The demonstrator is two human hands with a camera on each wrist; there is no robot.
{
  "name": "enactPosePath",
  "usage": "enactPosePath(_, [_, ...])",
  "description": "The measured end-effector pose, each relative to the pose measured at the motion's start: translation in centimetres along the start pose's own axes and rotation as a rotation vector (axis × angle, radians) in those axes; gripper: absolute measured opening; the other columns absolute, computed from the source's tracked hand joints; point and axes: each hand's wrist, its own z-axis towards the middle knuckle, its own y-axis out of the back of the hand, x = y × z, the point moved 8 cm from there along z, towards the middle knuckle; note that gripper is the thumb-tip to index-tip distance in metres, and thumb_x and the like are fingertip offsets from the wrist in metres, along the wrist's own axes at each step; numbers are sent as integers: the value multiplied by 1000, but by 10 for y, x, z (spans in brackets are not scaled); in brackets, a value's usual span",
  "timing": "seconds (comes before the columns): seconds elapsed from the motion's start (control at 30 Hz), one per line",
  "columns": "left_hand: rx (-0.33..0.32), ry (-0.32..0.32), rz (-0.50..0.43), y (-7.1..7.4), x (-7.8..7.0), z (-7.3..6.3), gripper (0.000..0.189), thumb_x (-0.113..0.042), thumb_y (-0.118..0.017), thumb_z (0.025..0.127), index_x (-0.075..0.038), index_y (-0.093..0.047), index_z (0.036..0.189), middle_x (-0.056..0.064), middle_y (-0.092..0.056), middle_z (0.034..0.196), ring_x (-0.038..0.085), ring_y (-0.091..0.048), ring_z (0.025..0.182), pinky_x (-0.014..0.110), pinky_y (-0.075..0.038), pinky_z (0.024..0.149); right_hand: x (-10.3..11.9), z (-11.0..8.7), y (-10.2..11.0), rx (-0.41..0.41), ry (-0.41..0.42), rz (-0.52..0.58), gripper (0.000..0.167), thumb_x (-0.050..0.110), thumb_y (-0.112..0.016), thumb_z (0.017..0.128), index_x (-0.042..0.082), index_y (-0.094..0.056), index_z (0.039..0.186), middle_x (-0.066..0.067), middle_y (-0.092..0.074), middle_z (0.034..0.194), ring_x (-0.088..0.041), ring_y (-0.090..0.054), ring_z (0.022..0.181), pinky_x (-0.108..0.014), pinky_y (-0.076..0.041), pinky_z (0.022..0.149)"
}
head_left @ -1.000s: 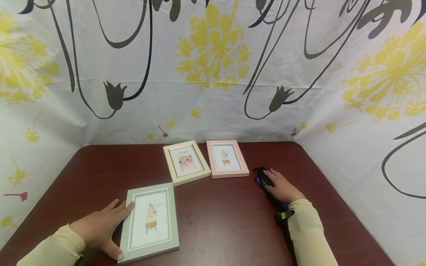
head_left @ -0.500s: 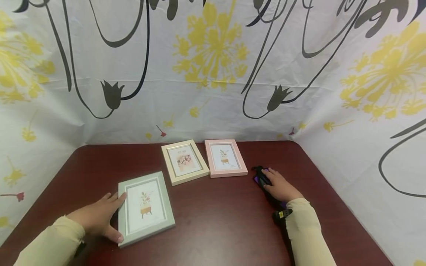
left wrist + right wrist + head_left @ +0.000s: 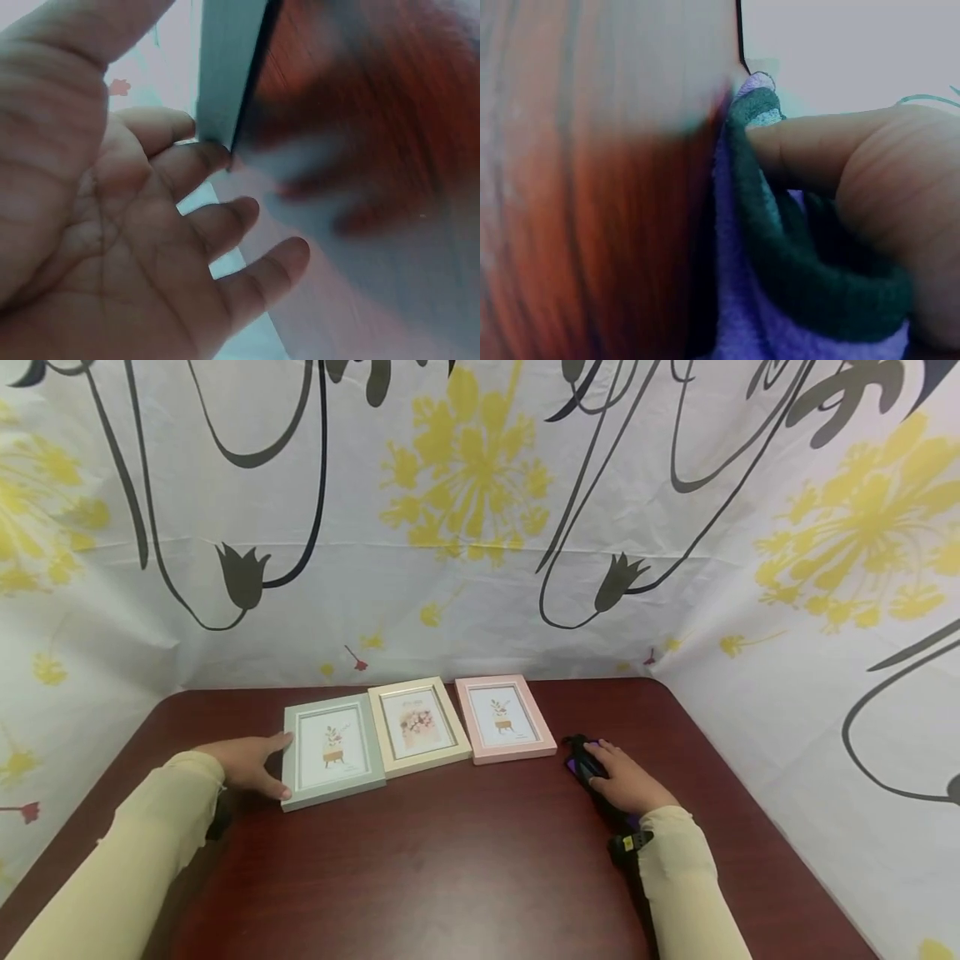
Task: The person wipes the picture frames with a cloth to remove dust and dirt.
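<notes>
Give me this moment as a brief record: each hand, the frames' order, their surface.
Left hand: the left hand touches the green frame's left edge
Right hand: the right hand touches a purple-and-dark fabric item
Order, left to right: green frame, cream frame, pink frame
Surface: reddish-brown table

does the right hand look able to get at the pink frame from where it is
Probably yes: the right hand rests on the purple and dark cloth, to the right of the pink frame, and only bare tabletop shows between cloth and frame.
</notes>
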Motion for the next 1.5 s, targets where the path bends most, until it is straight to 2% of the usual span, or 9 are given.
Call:
enactPosePath(0.23, [22,-28,19,4,-17,22,123,-55,-86,68,10,-23,152,37,-33,148,53,-32,136,65,-27,109,-15,-12,15,-60,-103,-17,59,8,-57,96,-3,-37,150,-35,-25,153,-54,-30,136,-67,-31,105])
enactPosePath(0.43, [42,-41,30,4,-36,45,121,-52,-86,70,9,-22,152,34,-30,151,50,-29,139,61,-26,112,-32,-24,24,-76,-154,-32,59,8,-58,96,-8,-36,148,-40,-26,149,-57,-29,134,-68,-30,104])
enactPosePath(0.6, [39,-55,43,2,-52,63,120,-54,-85,72,7,-22,154,32,-28,154,48,-27,142,58,-23,114,-38,-27,27,-82,-177,-33,59,8,-58,95,-10,-36,147,-42,-26,148,-58,-28,135,-68,-30,105])
enactPosePath(0.77, [41,-65,32,-2,-72,78,118,-54,-82,74,5,-20,155,28,-26,157,44,-26,144,56,-24,115,-38,-27,28,-84,-189,-33,60,9,-58,96,-10,-35,147,-42,-26,147,-58,-28,135,-67,-30,105])
enactPosePath(0.93, [16,-88,-8,-6,-95,92,111,-51,-81,78,2,-22,156,25,-25,158,40,-25,145,54,-23,116,-44,-34,32,-90,-255,-45,61,9,-57,95,-12,-33,146,-44,-28,145,-58,-30,133,-67,-31,105])
enactPosePath(1.03, [-1,-101,-34,-8,-107,97,104,-46,-80,81,1,-25,155,24,-25,159,40,-24,146,53,-23,116,-48,-40,34,-85,-296,-48,61,9,-56,95,-14,-31,146,-45,-27,144,-59,-30,132,-67,-31,105])
enactPosePath(1.13, [-29,-118,-49,-8,-113,101,96,-41,-80,83,0,-31,154,24,-27,158,40,-26,145,54,-24,116,-50,-44,36,-87,-298,-57,60,8,-55,94,-16,-32,145,-46,-28,143,-60,-31,131,-68,-31,104])
enactPosePath(1.3, [-79,-142,-56,-8,-115,106,84,-38,-78,85,-2,-41,150,24,-29,157,39,-29,144,55,-25,115,-51,-43,36,-91,-253,-72,59,7,-56,94,-16,-33,144,-44,-30,144,-58,-31,133,-67,-30,106])
enactPosePath(1.5, [-79,-130,-32,-9,-117,106,78,-37,-75,89,-2,-41,150,23,-27,158,39,-27,145,55,-25,115,-50,-44,35,-67,-250,-61,61,9,-57,94,-14,-33,145,-44,-28,145,-58,-27,135,-67,-28,107])
